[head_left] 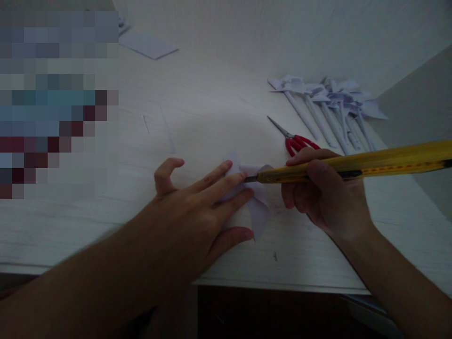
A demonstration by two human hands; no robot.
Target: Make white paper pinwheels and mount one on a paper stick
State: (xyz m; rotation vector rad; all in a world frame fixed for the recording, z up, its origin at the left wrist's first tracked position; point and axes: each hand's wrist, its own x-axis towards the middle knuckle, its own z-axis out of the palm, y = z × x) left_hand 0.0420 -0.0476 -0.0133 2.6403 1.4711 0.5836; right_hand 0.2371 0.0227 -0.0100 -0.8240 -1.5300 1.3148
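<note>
My left hand [208, 202] lies with spread fingers over a small white folded paper piece [259, 207], pressing it flat on the table. Some of the paper's points curl up between and beyond the fingertips. My right hand [325, 193] is closed around a long yellow utility knife [367, 162], held nearly level. Its narrow metal tip points left and meets the middle of the paper beside my left fingertips; the exact contact is partly hidden. Red-handled scissors [294, 141] lie just behind my right hand, their handles partly covered by it.
At the back right lie several rolled paper sticks with folded paper heads [328, 99] against the wall. A flat paper sheet [150, 44] rests at the back left, and a thin paper scrap [145, 123] nearer. The white table's [282, 278] front edge runs below my hands. The upper left is pixelated.
</note>
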